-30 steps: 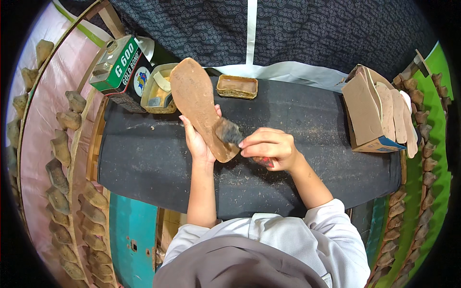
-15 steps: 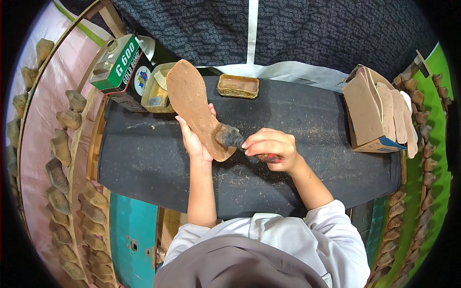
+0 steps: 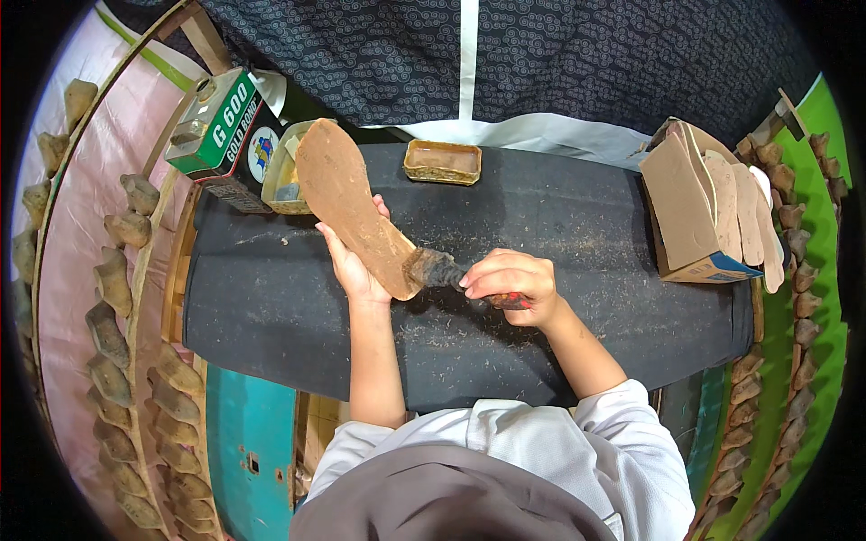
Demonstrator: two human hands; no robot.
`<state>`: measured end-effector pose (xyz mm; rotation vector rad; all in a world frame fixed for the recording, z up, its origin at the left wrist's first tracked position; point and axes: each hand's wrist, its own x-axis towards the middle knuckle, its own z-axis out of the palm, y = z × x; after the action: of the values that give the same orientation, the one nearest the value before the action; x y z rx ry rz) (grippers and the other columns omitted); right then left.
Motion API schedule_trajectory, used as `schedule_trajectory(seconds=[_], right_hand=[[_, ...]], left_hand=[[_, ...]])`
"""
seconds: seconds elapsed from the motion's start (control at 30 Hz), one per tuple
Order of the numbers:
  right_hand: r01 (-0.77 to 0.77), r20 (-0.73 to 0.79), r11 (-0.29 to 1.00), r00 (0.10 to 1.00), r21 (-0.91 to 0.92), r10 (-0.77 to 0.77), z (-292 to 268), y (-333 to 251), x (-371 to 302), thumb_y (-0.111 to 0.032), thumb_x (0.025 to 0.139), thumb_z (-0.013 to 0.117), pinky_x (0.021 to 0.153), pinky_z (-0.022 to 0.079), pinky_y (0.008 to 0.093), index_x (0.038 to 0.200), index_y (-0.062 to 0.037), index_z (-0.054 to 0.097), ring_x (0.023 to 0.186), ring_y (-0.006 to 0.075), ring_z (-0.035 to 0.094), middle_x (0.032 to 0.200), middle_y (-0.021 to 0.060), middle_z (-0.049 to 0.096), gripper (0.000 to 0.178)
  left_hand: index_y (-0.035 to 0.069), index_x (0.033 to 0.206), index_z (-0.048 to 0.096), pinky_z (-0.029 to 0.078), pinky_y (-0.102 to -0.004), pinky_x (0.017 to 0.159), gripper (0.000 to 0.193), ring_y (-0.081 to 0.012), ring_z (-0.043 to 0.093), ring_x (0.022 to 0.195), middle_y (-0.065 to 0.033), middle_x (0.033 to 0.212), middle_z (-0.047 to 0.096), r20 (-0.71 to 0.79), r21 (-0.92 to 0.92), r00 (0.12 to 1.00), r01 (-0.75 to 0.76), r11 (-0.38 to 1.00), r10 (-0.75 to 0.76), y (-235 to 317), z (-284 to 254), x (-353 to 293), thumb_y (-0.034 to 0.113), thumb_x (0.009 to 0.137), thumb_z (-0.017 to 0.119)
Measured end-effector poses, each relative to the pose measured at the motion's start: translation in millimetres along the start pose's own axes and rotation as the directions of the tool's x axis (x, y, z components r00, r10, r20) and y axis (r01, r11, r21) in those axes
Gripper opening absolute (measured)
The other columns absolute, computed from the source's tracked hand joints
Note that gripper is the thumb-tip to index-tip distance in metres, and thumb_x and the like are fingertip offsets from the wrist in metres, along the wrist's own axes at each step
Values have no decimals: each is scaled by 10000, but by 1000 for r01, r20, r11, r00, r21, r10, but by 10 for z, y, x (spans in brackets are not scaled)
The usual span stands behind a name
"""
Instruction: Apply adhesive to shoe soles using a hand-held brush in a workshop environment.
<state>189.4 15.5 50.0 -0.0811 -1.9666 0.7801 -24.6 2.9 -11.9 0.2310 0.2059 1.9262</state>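
Over the middle of the table (image 3: 271, 307), a brown shoe sole (image 3: 347, 203) is held up by the left hand (image 3: 354, 266), which is closed around the sole's narrow heel end from below, so that the broad toe end points away from the person, toward the far edge of the table. Just right of the sole, a brush (image 3: 442, 269) with dark, matted bristles is gripped by the right hand (image 3: 510, 284); the fingers are curled shut around its red handle, and the bristles are pressed against the heel end of the sole.

Behind the sole, at the far left corner of the table, a green and white can (image 3: 221, 126) is seen, with a round open tin (image 3: 287, 171) touching its right side and partly hidden by the sole's toe end. Right of the sole, near the far edge of the table, a small rectangular tin (image 3: 442, 162) is set. Well to the right of the sole, at the table's right end, a cardboard box (image 3: 690, 212) is stood, filled with upright flat insoles (image 3: 744, 212). The dark tabletop around the sole is strewn with fine crumbs and dust. Rows of wooden shoe forms (image 3: 113, 279) are racked well to the left of the sole, beyond the table.
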Motion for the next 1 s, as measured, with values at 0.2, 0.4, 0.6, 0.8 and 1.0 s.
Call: schedule_trajectory(seconds=[0.2,0.4,0.6,0.8,1.0], right_hand=[[-17,109,997,994,73,9,136,-84,-86,79,527,543,672,523,331,839,-22,661,745,262,644,863,116,663,349],[30,139,998,990,57,-38,166,-72,-63,19,591,578,658,522,331,826,-3,658,737,259,651,842,123,664,249],[65,96,996,994,-60,-60,82,-5,-38,-53,650,606,612,515,320,812,1,655,706,253,651,822,129,664,177],[100,165,995,981,-3,-98,241,-85,-113,32,540,597,649,517,342,849,-19,649,701,266,604,888,117,640,318],[89,96,953,993,-289,-64,27,90,-24,20,547,562,638,506,312,838,8,627,720,253,641,817,138,651,299]], left_hand=[[35,1307,401,479,-385,906,605,-300,549,1053,-207,1189,519,-5,24,996,-91,996,91,22,-17,-8,505,928,370],[38,1308,388,474,-363,897,633,-275,556,1032,-199,1164,528,-146,186,968,-176,967,205,-22,138,-48,539,928,319],[46,1310,394,465,-368,925,609,-276,544,1070,-194,1205,514,-105,152,966,-220,964,237,-2,67,-36,520,932,333],[55,1305,388,472,-346,903,653,-252,555,1031,-167,1140,533,-216,176,936,-243,954,278,-47,107,-15,571,925,265],[72,1313,386,472,-348,909,639,-247,554,1044,-161,1149,533,-164,94,954,-238,967,251,-6,24,-17,566,927,263]])
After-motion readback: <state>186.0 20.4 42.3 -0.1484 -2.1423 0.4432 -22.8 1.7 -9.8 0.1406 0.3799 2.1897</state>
